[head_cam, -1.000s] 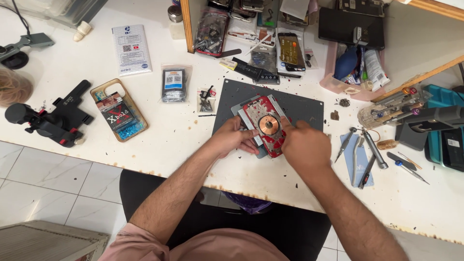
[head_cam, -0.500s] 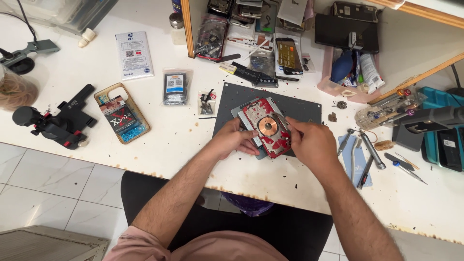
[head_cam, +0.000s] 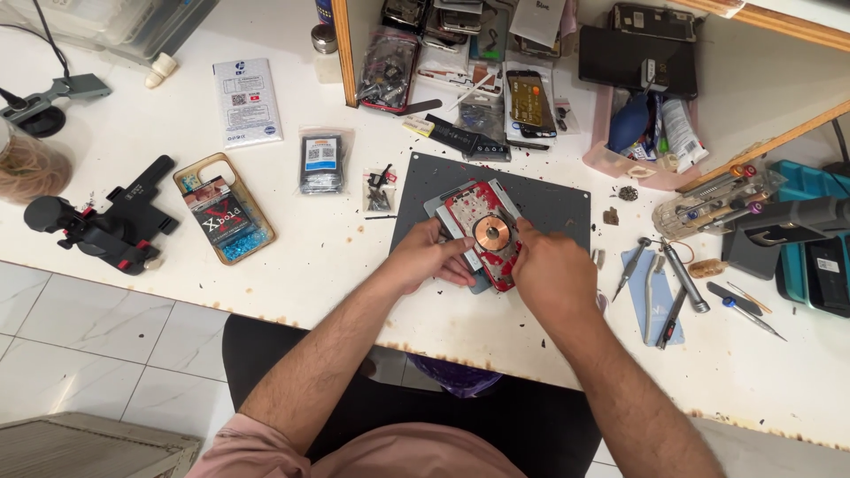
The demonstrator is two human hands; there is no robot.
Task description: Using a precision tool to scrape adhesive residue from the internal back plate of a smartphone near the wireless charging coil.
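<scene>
Red phone (head_cam: 482,232) lies open on the grey mat (head_cam: 549,199) near the bench's front edge. Left hand (head_cam: 427,257) pins it; right hand (head_cam: 551,279) pinches it. Best go slow and gentle.

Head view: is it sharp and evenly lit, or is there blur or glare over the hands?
Head view: bright, even light, with no glare on the white table; the right hand is slightly motion-blurred, while the left hand and the opened red phone look sharper; edges bow a little from the wide lens.
</scene>
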